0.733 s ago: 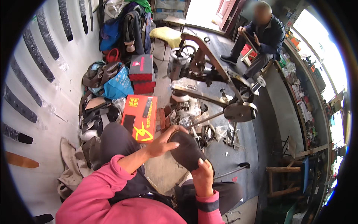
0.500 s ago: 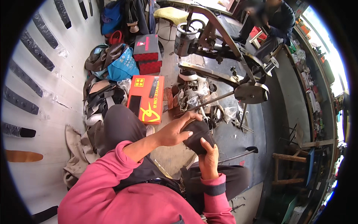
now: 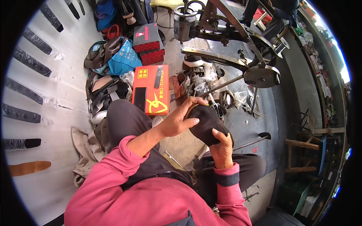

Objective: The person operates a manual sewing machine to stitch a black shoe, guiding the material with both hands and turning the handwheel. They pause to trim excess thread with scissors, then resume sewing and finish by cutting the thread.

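Note:
Both my hands hold a black shoe (image 3: 207, 126) above my lap, its rounded, dark surface facing up and a tan edge showing at its sides. My left hand (image 3: 177, 120) grips the shoe's left end, with the thumb laid on top and the fingers curled over the far rim. On the near right side, my right hand (image 3: 221, 150) clasps it, thumb on top. The right fingers are mostly hidden beneath the shoe. No tool shows in either hand.
Ahead stands a hand-cranked shoe-sewing machine (image 3: 222, 28) with a round wheel (image 3: 262, 76). Shoe parts and tools (image 3: 226, 100) litter the floor beneath it. To the left are an orange-red box (image 3: 160, 103), stacked boxes (image 3: 147, 39) and bags (image 3: 124, 58). A seated person (image 3: 283, 19) is at the far right.
The shoe has turned slightly, showing more of its dark surface and tan edge. Both hands have kept their grip. My view has shifted, so the machine and boxes sit higher in the picture.

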Motion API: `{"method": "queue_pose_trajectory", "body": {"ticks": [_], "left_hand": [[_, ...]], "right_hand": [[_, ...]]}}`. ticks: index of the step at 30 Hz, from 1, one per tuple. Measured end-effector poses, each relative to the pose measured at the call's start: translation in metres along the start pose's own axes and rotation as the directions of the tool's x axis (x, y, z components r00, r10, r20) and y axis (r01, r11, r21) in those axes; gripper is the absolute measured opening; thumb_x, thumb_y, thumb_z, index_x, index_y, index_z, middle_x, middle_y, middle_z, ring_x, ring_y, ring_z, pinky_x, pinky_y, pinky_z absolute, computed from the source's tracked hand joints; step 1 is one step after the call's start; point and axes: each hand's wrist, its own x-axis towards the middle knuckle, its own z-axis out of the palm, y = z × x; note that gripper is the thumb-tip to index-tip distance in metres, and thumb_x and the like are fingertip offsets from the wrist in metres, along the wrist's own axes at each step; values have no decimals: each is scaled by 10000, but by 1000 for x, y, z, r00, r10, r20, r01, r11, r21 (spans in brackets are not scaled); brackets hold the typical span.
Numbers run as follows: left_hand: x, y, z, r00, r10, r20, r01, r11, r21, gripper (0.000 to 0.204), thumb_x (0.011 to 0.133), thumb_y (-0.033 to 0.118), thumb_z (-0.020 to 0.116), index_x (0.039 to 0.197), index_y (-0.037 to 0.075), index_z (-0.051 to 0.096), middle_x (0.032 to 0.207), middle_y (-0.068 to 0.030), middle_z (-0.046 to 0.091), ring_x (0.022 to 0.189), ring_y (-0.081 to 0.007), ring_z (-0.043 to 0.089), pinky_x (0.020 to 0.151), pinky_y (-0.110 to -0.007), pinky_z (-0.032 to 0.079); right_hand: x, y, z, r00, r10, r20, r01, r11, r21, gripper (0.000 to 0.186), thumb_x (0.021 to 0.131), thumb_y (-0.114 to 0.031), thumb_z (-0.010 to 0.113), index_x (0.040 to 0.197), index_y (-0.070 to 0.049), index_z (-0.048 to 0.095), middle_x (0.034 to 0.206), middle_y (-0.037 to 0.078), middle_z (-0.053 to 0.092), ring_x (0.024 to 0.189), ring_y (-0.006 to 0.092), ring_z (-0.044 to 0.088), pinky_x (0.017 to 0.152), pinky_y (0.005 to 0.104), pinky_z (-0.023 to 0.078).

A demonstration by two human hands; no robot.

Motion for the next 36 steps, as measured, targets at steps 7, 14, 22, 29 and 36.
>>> {"method": "queue_pose_trajectory", "body": {"ticks": [7,14,22,29,36], "left_hand": [[-2,9,1,999,-23,33,24,999,-36,544,957,66,666,1439,70,413,1400,-54,472,1363,-154,444,1163,-318,329],[-1,8,6,999,-12,-53,23,979,204,360,997,146,658,1330,77,538,1250,-30,534,1214,-138,526,1062,-307,408],[3,-1,14,987,31,-155,28,931,365,232,997,175,619,1200,63,621,1134,-53,653,1141,-182,612,1032,-331,440],[5,3,6,998,-25,51,-2,880,474,400,1005,278,655,1322,68,532,1267,-106,640,1212,-260,620,1046,-380,456],[1,8,5,993,-51,106,2,909,417,475,1029,345,631,1394,76,489,1314,-112,605,1262,-269,587,1063,-388,444]], "right_hand": [[-17,-10,9,986,-6,169,-13,994,108,773,771,-212,616,1464,89,458,1455,223,558,1334,357,563,1180,456,403],[-20,-9,6,991,134,12,-135,989,57,682,821,-217,594,1438,61,506,1406,199,603,1286,326,603,1146,436,442],[-20,-2,9,983,143,-113,-127,983,134,512,885,-127,598,1372,30,585,1330,154,661,1199,292,659,1075,424,507],[-28,-6,9,982,132,-133,-105,976,192,585,861,-193,605,1399,30,559,1355,178,639,1235,330,632,1110,453,477],[-30,-11,12,978,73,194,-107,980,170,841,789,-272,623,1536,42,398,1533,182,494,1427,321,474,1236,423,308]]}}
